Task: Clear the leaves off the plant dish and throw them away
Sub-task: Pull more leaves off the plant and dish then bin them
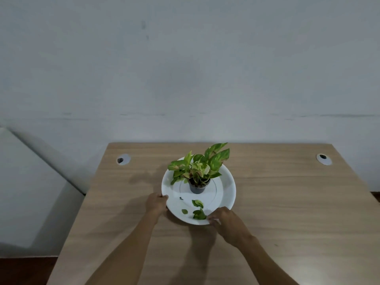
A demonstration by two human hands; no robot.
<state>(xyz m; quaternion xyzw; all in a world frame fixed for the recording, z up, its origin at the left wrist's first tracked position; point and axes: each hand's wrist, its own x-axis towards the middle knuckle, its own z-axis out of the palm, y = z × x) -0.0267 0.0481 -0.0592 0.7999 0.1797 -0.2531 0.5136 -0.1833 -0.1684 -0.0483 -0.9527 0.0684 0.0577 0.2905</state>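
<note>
A round white plant dish lies in the middle of the wooden table. A small dark pot with a green and yellow leafy plant stands upright at the dish's centre. Several loose green leaves lie on the near part of the dish. My left hand grips the dish's left rim. My right hand holds the near right rim, its fingertips close to the nearest leaf. The near edge of the dish looks slightly raised, with a shadow under it.
The wooden table has a cable hole at the back left and another at the back right. A pale wall stands behind the table. A white surface lies to the left of the table.
</note>
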